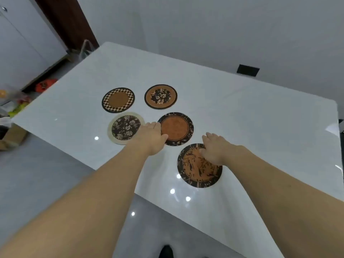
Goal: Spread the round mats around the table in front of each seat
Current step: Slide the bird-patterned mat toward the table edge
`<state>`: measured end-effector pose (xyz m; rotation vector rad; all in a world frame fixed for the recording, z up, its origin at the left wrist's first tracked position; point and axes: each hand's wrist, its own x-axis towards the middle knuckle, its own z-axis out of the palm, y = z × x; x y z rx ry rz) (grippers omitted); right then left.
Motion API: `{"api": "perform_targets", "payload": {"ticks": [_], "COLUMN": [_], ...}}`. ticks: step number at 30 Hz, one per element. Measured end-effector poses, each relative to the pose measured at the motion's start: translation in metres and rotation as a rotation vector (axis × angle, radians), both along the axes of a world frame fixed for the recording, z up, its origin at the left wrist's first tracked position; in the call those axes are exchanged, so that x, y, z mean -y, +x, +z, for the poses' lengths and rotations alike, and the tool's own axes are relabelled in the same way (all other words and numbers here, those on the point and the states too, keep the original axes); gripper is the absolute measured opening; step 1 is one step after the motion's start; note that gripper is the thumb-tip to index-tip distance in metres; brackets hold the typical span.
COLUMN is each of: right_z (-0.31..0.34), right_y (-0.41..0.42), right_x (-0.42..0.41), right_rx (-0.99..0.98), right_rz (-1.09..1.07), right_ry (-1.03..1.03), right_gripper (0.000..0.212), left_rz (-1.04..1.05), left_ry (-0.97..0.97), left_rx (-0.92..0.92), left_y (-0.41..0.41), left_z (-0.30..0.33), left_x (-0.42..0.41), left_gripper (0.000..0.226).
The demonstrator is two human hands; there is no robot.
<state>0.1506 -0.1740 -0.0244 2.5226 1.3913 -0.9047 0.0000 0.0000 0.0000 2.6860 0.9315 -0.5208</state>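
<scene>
Broadly, the white worktop (242,112) is glossy and bare across its right half, so any mat pushed flat could skate further than meant and run off the near edge. Five round mats sit bunched near the middle: a checkered mat (118,100) and a flower-centred mat (160,96) at the back, a pale-rimmed floral mat (125,128) and a plain orange mat (179,127) in front, and a leaf-patterned mat (197,170) nearest. The left hand (151,137) lies flat with relaxed fingers between the two middle mats, overlapping both edges, grasping nothing; dragging may shift two together. The right hand (214,148) rests spread on the leaf-patterned mat's far edge, not gripping. Clutter on the floor (16,108) lies left of the worktop; no seats are visible, so placement is guesswork.
</scene>
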Motion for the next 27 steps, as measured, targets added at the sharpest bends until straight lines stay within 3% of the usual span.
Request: {"api": "perform_targets", "payload": {"ticks": [6,10,13,18,21,27], "right_z": [-0.031,-0.036,-0.042,-0.057,-0.062,-0.065], "right_y": [-0.003,0.001,0.001,0.0,-0.002,-0.016], "right_x": [0.004,0.008,0.008,0.009,0.01,0.011], "right_rx": [-0.04,-0.092,-0.075,-0.036,-0.079,-0.118], "right_rz": [-0.053,-0.258,-0.41,-0.52,-0.552,-0.531], "right_ry": [-0.045,0.006,0.01,0.122,0.147,0.16], "right_gripper": [0.063,0.059,0.047,0.038,0.032,0.026], "left_rz": [0.166,0.447,0.599,0.607,0.621,0.565], "left_ry": [-0.13,-0.5,-0.624,-0.462,-0.419,-0.401], "left_rx": [0.09,0.161,0.174,0.205,0.252,0.267], "left_y": [0.003,0.013,0.022,0.027,0.022,-0.001], "left_z": [-0.034,-0.05,-0.064,-0.087,-0.093,-0.094], "left_x": [0.017,0.036,0.05,0.06,0.061,0.054], "left_gripper": [0.041,0.016,0.015,0.032,0.016,0.009]}}
